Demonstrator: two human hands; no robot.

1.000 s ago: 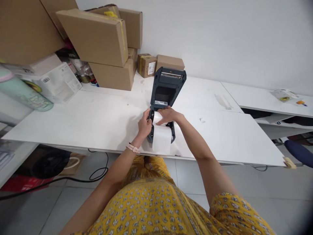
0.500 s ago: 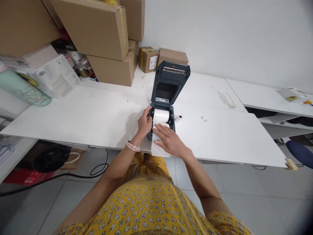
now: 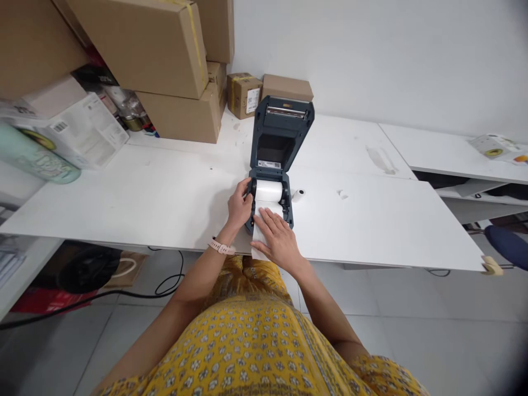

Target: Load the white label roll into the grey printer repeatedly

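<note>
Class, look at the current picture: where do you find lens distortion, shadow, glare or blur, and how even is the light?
Head view: light mostly even; soft shadow on the white table left of the printer; a bright glint on the metal strip in its lid; table edge bowed by the wide lens; dark, blurred right-hand corners.

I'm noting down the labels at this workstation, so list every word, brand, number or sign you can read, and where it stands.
None is legible; these are too small or blurred:
Label inside the raised printer lid
Shipping label on the small carton
Barcode and print on the white box
Markings on the mint bottle
White characters on the red item
</note>
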